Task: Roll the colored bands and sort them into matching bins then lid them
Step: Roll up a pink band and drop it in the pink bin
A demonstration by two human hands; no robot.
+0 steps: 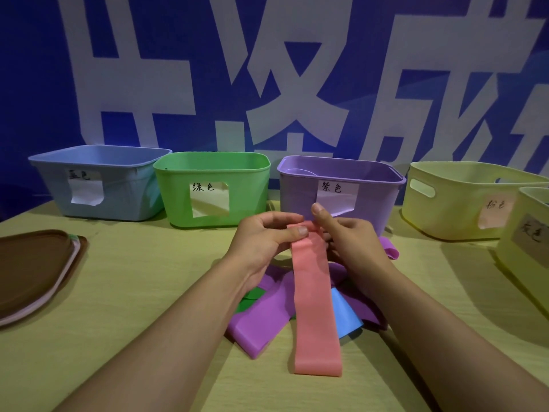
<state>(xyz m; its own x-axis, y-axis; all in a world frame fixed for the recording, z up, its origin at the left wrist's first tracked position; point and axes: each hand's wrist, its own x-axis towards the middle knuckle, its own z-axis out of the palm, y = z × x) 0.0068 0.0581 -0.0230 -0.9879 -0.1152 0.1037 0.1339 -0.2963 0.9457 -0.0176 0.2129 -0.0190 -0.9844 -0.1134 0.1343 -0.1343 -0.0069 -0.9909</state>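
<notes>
The table (124,337) carries a row of bins: blue (124,203), green (246,200), purple (297,191) and two yellow (451,215). Lids (32,272) are stacked at the left. Loose bands (261,325) lie heaped under the forearms. Both hands, left (264,236) and right (347,233), pinch the far end of the pink band (315,307), which hangs toward the near edge.

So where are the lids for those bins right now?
In the head view the stack of lids lies flat at the table's left edge, in front of the blue bin and well left of both hands, which touch none of them.
</notes>
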